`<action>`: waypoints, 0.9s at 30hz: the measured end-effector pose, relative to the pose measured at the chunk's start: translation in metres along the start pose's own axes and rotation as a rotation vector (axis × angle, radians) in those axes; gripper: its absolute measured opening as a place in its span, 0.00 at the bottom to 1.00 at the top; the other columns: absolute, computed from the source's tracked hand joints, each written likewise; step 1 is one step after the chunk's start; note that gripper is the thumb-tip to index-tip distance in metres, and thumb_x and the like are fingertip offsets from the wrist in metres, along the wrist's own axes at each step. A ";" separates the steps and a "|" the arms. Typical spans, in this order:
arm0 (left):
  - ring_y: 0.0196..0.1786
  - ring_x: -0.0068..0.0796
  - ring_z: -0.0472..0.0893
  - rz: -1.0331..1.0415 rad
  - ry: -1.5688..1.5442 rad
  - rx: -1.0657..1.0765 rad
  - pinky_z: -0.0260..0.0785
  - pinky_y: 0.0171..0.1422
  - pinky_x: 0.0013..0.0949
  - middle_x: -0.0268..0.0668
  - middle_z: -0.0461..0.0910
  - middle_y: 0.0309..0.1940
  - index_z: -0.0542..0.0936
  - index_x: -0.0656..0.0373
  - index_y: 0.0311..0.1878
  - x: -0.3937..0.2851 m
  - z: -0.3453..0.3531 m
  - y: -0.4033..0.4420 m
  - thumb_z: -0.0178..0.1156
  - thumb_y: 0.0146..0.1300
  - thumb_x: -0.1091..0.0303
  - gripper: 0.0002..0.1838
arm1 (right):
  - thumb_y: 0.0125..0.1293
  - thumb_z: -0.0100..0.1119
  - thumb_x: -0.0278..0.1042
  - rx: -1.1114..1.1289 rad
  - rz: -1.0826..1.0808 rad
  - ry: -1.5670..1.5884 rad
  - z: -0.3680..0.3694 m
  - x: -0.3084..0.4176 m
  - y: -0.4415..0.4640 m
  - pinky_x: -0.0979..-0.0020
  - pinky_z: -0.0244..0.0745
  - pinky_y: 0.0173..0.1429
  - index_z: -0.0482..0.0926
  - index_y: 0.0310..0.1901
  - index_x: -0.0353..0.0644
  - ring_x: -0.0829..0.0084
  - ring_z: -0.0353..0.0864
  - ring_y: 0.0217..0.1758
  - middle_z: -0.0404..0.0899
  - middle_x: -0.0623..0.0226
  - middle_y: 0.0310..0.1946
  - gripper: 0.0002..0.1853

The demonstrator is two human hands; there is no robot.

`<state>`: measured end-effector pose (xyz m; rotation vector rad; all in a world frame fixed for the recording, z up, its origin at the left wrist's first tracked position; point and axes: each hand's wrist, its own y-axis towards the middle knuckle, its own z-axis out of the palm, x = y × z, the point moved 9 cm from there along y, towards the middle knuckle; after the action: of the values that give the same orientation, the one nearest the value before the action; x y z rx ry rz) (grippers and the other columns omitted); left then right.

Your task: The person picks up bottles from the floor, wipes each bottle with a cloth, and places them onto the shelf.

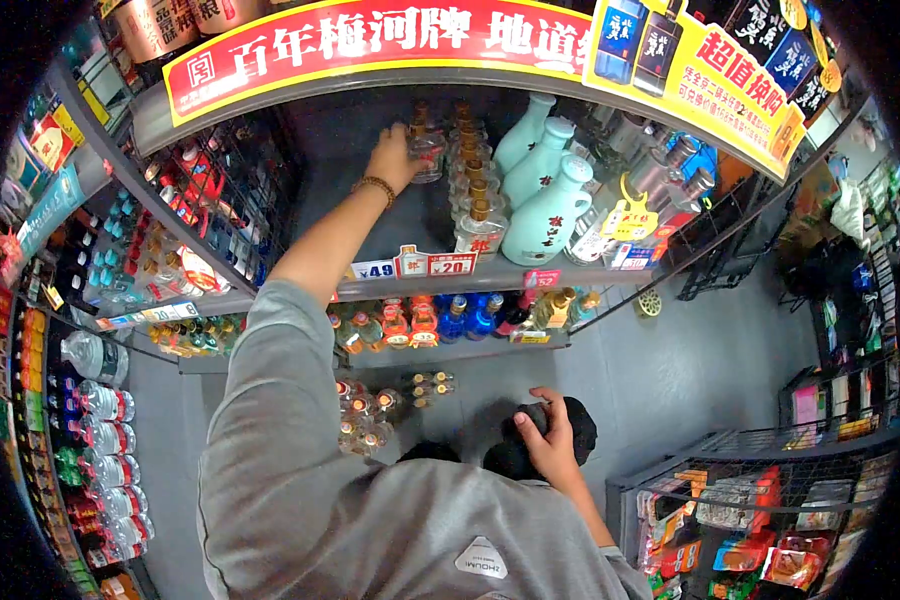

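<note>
A: Where is the left hand (392, 163)?
B: At the far side, in the shelf (342, 215), fingers curled around a clear bottle (427, 158) with a gold-brown cap. I can't tell whether the bottle's base touches the shelf.
A: What is beside it?
B: Just to its right, a row of similar bottles (478, 208) runs from far to near; right of that stand pale blue-green jugs (545, 235).
A: And the right hand (558, 442)?
B: Nearer and lower, to the right, bent around something dark (540, 413). I can't tell whether it grips that or only rests there.
A: Anything on the floor (660, 350)?
B: Bottles with reddish labels (363, 412), left of a small cluster of gold-capped ones (432, 388).
</note>
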<state>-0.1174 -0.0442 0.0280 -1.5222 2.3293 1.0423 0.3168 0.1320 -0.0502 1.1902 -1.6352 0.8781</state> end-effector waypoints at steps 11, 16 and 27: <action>0.51 0.56 0.74 0.017 -0.071 -0.033 0.70 0.53 0.45 0.54 0.69 0.50 0.67 0.63 0.51 -0.001 0.011 0.002 0.74 0.42 0.67 0.34 | 0.59 0.63 0.30 0.000 0.071 0.049 0.004 0.001 0.001 0.72 0.69 0.51 0.67 0.53 0.37 0.71 0.74 0.44 0.75 0.60 0.41 0.22; 0.50 0.57 0.75 0.033 -0.065 -0.076 0.71 0.52 0.46 0.54 0.68 0.51 0.67 0.62 0.51 -0.003 0.008 0.001 0.73 0.42 0.68 0.33 | 0.59 0.63 0.31 -0.019 0.032 -0.012 0.003 0.000 0.000 0.70 0.69 0.53 0.67 0.53 0.37 0.69 0.75 0.45 0.76 0.58 0.42 0.22; 0.51 0.58 0.74 -0.001 -0.085 -0.061 0.70 0.54 0.46 0.54 0.68 0.52 0.67 0.62 0.53 0.001 0.010 0.001 0.72 0.44 0.68 0.33 | 0.59 0.63 0.32 0.006 0.105 0.011 -0.001 -0.008 -0.004 0.71 0.70 0.50 0.67 0.53 0.39 0.69 0.76 0.43 0.77 0.59 0.39 0.22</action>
<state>-0.1206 -0.0379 0.0205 -1.4694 2.2590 1.1650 0.3218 0.1346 -0.0568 1.1094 -1.6995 0.9541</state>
